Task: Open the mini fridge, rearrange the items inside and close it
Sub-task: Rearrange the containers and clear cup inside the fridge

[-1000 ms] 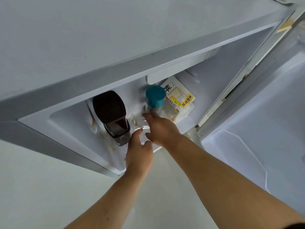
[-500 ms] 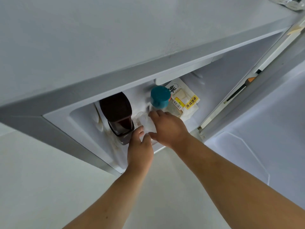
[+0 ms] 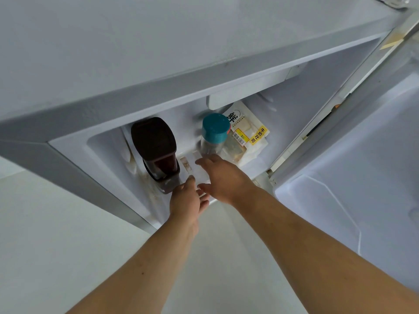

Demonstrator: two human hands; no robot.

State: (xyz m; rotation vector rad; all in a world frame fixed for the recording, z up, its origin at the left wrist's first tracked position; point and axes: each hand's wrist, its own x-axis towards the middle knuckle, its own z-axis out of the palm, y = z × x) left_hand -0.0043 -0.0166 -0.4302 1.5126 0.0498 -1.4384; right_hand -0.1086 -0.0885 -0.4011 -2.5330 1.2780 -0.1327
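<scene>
The mini fridge (image 3: 226, 71) stands open, seen from above. On its floor are a dark brown-lidded jar (image 3: 154, 141) at the left, a clear bottle with a teal cap (image 3: 215, 130) in the middle, and a bread packet with a yellow label (image 3: 249, 132) behind the bottle. A small clear plastic box (image 3: 191, 169) lies between the jar and the bottle. My right hand (image 3: 224, 177) spans the box's right side, fingers and thumb around it. My left hand (image 3: 188, 200) is at the box's near edge, one fingertip touching it, fingers apart.
The open fridge door (image 3: 362, 155) swings out to the right, its white inner liner facing me. The fridge's grey top overhangs the compartment. A pale floor (image 3: 56, 234) lies below and to the left.
The clear box has gone down from between both hands onto the fridge floor between jar and bottle. My left hand's fingers have loosened and my right hand has flattened over the box.
</scene>
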